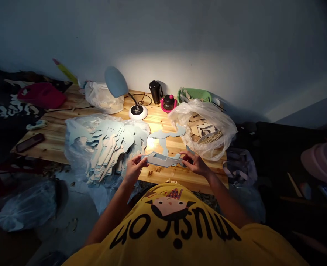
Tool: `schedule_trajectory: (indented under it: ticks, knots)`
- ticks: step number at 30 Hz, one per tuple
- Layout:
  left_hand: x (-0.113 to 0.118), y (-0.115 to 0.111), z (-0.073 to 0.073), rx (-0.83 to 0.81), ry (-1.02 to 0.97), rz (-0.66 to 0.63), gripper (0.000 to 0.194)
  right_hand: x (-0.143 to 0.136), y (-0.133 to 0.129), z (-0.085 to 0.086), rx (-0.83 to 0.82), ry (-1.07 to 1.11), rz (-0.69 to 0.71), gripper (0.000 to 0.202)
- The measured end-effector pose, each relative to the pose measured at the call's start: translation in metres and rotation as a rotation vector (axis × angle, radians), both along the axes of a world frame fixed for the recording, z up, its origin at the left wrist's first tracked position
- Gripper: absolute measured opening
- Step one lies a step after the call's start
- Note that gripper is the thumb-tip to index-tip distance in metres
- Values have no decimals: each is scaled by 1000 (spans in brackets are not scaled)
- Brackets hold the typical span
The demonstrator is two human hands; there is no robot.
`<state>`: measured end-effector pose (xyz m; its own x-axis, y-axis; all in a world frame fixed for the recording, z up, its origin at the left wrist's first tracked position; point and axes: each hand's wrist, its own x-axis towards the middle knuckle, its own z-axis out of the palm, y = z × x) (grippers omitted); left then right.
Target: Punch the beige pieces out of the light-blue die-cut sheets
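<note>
Pale grey-blue sheet material, cut to a curvy outline, makes up the flat piece [165, 160] that the person holds low over the front part of the wooden table [54, 135]. The left hand [137, 163] pinches one end of it between thumb and fingers, and the right hand [194, 163] grasps the other end, so it spans the gap between them. Just beyond it, further loose cutouts [167, 136] lie on the lit boards. Left of these, a thick heap of similar pieces [110, 146] fans out over crumpled clear plastic [74, 147]. To the right, an open translucent bag [223, 123] holds a jumble of scraps [203, 127]. Behind stand a desk lamp [116, 83] with a white base, a black tumbler [154, 92], a small dark jar [169, 102] with bright pink parts, and a green basket [203, 94] near the wall. A dark phone [30, 143] rests near the table's left end.
</note>
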<state>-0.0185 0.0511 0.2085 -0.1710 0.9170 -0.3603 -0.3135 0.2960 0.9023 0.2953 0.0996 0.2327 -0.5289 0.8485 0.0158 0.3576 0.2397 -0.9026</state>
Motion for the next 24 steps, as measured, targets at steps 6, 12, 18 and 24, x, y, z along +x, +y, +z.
schedule_trajectory:
  ticks: [6,12,18,24]
  knots:
    - [-7,-3,12,45,57,-28,45,-2,-3,21,130,0,17,31]
    - [-11,-10,34,293,286,-56,27,-5,-5,13,407,-62,10,27]
    - [-8,-26,45,472,604,-117,26,-8,-9,-3,603,-152,-156,29]
    - [-29,-20,48,387,585,299,29,-15,-37,-22,611,-106,-15,22]
